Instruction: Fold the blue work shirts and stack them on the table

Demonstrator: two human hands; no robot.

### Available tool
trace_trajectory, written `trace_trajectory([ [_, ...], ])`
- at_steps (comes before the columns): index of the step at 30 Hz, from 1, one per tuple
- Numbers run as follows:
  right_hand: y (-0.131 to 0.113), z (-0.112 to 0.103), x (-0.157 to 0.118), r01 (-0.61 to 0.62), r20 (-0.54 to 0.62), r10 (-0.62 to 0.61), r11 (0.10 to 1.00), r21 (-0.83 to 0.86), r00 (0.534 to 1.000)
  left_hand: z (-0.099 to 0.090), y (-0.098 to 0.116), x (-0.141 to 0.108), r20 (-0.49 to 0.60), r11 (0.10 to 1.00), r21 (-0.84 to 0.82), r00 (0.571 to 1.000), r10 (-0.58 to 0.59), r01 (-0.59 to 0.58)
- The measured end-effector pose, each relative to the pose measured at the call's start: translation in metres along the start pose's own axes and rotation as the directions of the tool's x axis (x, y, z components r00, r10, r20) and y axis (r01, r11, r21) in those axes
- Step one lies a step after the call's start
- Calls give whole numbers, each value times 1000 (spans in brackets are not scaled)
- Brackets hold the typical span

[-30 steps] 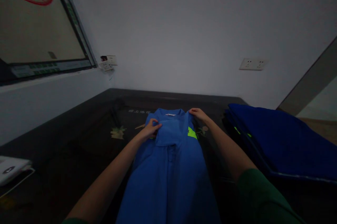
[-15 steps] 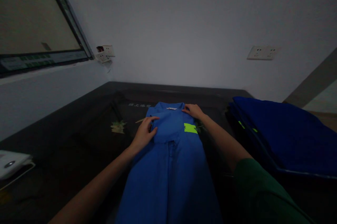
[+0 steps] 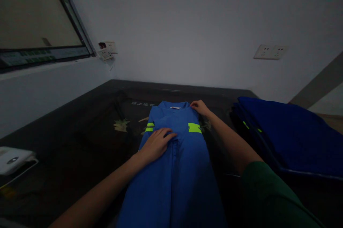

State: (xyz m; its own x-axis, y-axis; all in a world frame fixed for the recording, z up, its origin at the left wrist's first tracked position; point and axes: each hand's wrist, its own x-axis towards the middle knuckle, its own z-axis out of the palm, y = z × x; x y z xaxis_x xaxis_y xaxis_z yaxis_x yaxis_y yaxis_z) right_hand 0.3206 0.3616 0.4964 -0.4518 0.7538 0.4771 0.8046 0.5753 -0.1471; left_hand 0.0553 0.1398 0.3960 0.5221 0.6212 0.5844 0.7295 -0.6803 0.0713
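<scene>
A blue garment lies lengthwise on the dark table, its collar and white label at the far end. Bright yellow-green patches show on both sides of its upper part. My left hand rests on the garment's chest, fingers apart and pointing right, palm down near the front placket. At the far right corner beside the collar, my right hand has its fingers pinched on the shoulder fabric.
Dark blue folded cloth is stacked on the right. A white device with a cable sits at the left edge. Wall sockets are above the table, and a window is at upper left.
My left hand has moved right and nearer, from the garment's left edge onto its chest. The fabric there now lies flatter and a left yellow-green patch shows. My right hand moved slightly outward.
</scene>
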Motion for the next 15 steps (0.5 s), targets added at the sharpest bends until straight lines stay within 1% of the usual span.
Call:
trace_trajectory([
  [3, -7, 10, -3, -13, -66, 9, 998, -55, 998, 5, -5, -3, 25, 999, 39, 999, -29, 28],
  [6, -16, 16, -11, -14, -109, 4, 995, -95, 994, 4, -7, -5, 35, 996, 12, 996, -84, 83],
  [8, -27, 12, -17, -18, -148, 1, 993, -113, 989, 1, -7, -5, 46, 991, -15, 990, -131, 132],
  [10, -43, 1, -25, 18, -175, -36, 995, -102, 984, -1, -7, -5, 56, 987, -32, 986, -158, 160],
  [11, -55, -6, -30, 73, -160, -84, 995, -72, 984, -1, -8, -5, 50, 986, -39, 986, -159, 161],
  [12, -68, -14, -38, 155, -115, -157, 988, -23, 981, -1, -9, -5, 36, 986, -47, 987, -156, 157],
  [13, -83, -22, -47, 254, -44, -252, 966, 44, 967, -1, -10, -5, 15, 987, -53, 988, -151, 151],
  [14, -98, -29, -57, 354, 49, -362, 927, 121, 931, -2, -11, -5, -10, 988, -56, 989, -147, 146],
  [15, -114, -35, -69, 440, 150, -468, 878, 187, 871, -2, -12, -5, -37, 988, -58, 989, -146, 144],
])
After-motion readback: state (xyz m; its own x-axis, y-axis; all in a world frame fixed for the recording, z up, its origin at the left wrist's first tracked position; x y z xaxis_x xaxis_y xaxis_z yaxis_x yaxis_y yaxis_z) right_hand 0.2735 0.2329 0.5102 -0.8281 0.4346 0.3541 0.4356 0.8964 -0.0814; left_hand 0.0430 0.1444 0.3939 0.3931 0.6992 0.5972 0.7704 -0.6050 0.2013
